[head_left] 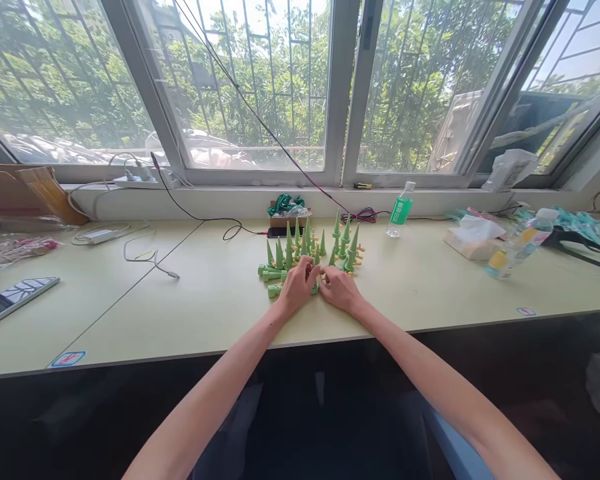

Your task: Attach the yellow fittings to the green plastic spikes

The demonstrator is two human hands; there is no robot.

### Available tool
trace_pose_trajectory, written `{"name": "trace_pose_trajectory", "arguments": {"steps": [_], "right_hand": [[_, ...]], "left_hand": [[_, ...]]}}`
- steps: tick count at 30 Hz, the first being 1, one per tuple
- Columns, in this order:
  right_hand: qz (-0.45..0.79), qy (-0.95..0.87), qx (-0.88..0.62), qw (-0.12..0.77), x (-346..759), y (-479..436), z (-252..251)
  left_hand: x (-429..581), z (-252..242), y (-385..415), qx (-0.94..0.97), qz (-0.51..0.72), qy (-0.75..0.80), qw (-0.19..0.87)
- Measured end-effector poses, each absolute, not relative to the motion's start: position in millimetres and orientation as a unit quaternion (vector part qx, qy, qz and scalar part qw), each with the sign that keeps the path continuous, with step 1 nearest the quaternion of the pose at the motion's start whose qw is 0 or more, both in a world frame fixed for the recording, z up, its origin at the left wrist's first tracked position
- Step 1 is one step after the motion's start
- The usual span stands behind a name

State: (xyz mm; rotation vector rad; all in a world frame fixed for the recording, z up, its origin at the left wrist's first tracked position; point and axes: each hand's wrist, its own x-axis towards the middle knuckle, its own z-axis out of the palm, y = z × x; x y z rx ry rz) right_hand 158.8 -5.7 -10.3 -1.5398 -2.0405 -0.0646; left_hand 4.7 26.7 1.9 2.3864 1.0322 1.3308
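Smooth pale desk (205,300) — pointed green cones (351,252)

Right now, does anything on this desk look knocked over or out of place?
Yes. Most cones stand upright in a cluster, but a few toppled cones lie on their sides at its front left, beside the left hand. Far right, a bottle also lies on its side by the tissues. Nothing looks spilled.

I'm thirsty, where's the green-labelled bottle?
In the head view, the bottle stands right of centre near the window sill, just right of the green cones.
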Motion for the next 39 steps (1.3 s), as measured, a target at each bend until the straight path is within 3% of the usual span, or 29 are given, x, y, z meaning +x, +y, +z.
{"name": "trace_pose_trajectory", "arguments": {"steps": [13,31,39], "right_hand": [[0.026,-0.751,-0.596,0.285,166,-5,-7],[0.059,-0.721,-0.522,0.452,170,-3,-12],[0.052,-0.746,-0.462,0.477,169,-8,-7]], "left_hand": [[6,3,30,0.835,0.417,0.326,0.148],[6,0,31,0.834,0.415,0.334,0.147],[6,0,31,0.811,0.444,0.345,0.158]]}}
